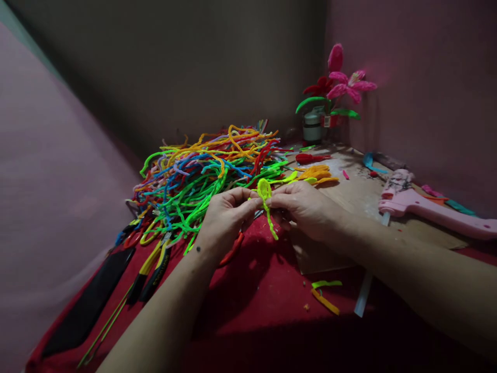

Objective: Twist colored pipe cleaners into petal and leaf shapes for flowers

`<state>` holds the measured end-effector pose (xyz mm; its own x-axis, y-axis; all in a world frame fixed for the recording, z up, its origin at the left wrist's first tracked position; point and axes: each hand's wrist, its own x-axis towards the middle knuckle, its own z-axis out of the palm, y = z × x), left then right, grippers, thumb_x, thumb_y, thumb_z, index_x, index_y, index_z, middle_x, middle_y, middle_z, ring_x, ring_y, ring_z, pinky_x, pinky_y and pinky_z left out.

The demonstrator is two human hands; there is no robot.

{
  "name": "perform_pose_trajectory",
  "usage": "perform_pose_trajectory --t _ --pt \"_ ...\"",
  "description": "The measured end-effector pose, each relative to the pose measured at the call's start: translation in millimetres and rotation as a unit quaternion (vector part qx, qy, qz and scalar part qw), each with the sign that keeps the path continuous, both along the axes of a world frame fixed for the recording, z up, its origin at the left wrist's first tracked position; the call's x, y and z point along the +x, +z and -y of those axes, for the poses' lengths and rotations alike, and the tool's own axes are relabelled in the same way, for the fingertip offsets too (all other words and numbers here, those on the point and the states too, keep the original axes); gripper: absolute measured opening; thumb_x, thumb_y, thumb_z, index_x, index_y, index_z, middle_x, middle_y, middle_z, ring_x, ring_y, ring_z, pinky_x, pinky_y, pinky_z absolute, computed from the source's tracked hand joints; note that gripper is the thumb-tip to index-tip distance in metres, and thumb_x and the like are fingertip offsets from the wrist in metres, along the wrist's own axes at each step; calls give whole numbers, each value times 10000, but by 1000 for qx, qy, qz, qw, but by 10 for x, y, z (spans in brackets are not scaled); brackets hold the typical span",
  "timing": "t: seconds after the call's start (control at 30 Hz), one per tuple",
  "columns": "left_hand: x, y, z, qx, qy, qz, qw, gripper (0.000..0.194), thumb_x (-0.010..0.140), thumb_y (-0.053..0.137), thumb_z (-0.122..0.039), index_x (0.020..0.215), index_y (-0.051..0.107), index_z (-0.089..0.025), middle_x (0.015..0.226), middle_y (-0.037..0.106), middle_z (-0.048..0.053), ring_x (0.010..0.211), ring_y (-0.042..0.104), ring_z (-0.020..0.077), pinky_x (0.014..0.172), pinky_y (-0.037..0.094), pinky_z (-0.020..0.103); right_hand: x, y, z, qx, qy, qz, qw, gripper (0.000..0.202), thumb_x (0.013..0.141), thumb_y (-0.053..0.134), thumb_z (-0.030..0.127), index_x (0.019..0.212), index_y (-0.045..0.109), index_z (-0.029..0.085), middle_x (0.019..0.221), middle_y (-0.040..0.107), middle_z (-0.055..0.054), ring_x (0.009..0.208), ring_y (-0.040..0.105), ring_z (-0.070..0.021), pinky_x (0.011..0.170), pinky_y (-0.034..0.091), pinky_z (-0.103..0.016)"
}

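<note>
Between my two hands is a yellow-green pipe cleaner (264,190), bent into upright loops with a twisted tail hanging below. My left hand (232,208) pinches it from the left with thumb and forefinger. From the right, my right hand (298,206) grips the same piece close to the base of the loops. The fingertips nearly meet there, and part of the right hand's fingers is hidden behind the piece. Just behind the hands lies a big heap of coloured pipe cleaners (202,181), and below my left hand shows a red handle (232,252).
A pink glue gun (438,207) with a glue stick (365,295) lies at right on a cardboard sheet (361,194). Yellow-and-black pliers (149,269) and a black flat case (91,298) lie left. Pink pipe-cleaner flowers (351,87) stand at the back. Orange petals (316,173) lie behind my right hand.
</note>
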<state>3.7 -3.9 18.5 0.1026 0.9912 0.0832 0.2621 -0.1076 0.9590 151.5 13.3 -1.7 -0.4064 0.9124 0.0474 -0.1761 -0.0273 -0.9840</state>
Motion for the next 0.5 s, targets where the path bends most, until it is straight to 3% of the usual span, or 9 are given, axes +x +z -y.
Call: perform_pose_trajectory --t 0.27,0.43,0.5 --pt "10 54 8 -28 -13 -86 996 171 672 600 -244 575 505 -140 472 444 -47 411 348 46 403 238 184 1 35 51 109 -39 131 985 228 675 456 118 451 444 154 413 393 50 395 319 -49 411 228 -216" --pt "43 42 22 -25 -26 -78 996 21 640 526 -147 631 508 -151 517 468 -46 442 384 58 428 273 182 -20 15 53 168 -72 187 965 235 688 444 132 454 432 159 431 384 50 421 329 -59 439 227 -228" --pt "52 45 25 -30 -37 -69 996 55 629 499 -119 665 521 -154 517 458 -52 437 370 58 424 261 183 -26 5 53 176 -72 200 961 221 689 443 131 470 450 155 445 399 45 429 329 -60 444 218 -231"
